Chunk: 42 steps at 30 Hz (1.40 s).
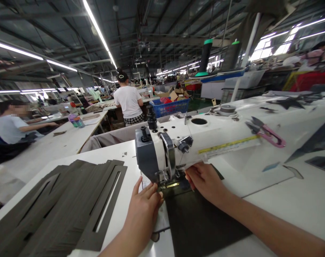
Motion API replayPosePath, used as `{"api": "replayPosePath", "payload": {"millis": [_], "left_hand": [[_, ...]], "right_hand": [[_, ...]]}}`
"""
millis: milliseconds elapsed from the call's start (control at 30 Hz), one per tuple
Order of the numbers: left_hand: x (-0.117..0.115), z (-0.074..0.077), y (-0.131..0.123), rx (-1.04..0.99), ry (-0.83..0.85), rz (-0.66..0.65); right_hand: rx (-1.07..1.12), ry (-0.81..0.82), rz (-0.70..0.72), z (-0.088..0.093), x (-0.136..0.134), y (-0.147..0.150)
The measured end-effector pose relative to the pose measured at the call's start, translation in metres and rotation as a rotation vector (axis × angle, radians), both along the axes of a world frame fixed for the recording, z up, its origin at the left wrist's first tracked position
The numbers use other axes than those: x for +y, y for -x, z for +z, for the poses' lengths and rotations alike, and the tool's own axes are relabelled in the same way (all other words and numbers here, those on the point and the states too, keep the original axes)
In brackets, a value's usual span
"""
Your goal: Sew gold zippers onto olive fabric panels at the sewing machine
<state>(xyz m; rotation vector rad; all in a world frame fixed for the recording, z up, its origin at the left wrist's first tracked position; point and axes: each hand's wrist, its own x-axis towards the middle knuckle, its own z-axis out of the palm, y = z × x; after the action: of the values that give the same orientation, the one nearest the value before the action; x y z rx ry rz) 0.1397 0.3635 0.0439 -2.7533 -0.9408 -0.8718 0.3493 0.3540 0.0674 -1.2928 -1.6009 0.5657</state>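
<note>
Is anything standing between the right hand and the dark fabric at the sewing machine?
Nothing visible: the right hand is right at the dark fabric, close to the sewing machine's head. The stack of dark panels lies off to the left, out of the way.

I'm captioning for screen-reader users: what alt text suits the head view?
A person's left hand and right hand are at the head of a white sewing machine, where dark fabric lies. Overlapping dark cut pieces lie left; a co-worker stands beyond.
</note>
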Motion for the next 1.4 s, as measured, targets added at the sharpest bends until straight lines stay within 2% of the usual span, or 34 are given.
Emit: {"api": "replayPosePath", "payload": {"millis": [233,367,467,533,600,733,1100,1400], "left_hand": [[-0.001,0.003,0.000,-0.009,-0.012,-0.014],[-0.002,0.005,-0.001,-0.023,0.002,-0.018],[-0.002,0.003,-0.001,-0.019,0.019,-0.004],[-0.001,0.000,-0.001,-0.014,0.023,-0.004],[-0.001,-0.001,0.000,-0.012,0.017,-0.005],[0.001,-0.003,0.000,0.007,0.008,-0.001],[0.003,0.000,-0.002,0.033,0.056,0.002],[0.005,0.003,-0.003,0.004,0.033,-0.006]], "right_hand": [[0.019,-0.007,0.013,0.003,0.001,-0.001],[0.012,-0.024,-0.005,-0.003,-0.004,0.002],[-0.251,-0.185,-0.034,-0.016,-0.014,0.011],[-0.465,-0.323,0.008,-0.024,-0.020,0.018],[-0.559,-0.383,0.081,-0.030,-0.022,0.023],[-0.561,-0.382,0.146,-0.033,-0.018,0.026],[-0.577,-0.279,0.152,-0.036,-0.012,0.024],[-0.604,-0.278,0.137,-0.038,-0.008,0.025]]}}
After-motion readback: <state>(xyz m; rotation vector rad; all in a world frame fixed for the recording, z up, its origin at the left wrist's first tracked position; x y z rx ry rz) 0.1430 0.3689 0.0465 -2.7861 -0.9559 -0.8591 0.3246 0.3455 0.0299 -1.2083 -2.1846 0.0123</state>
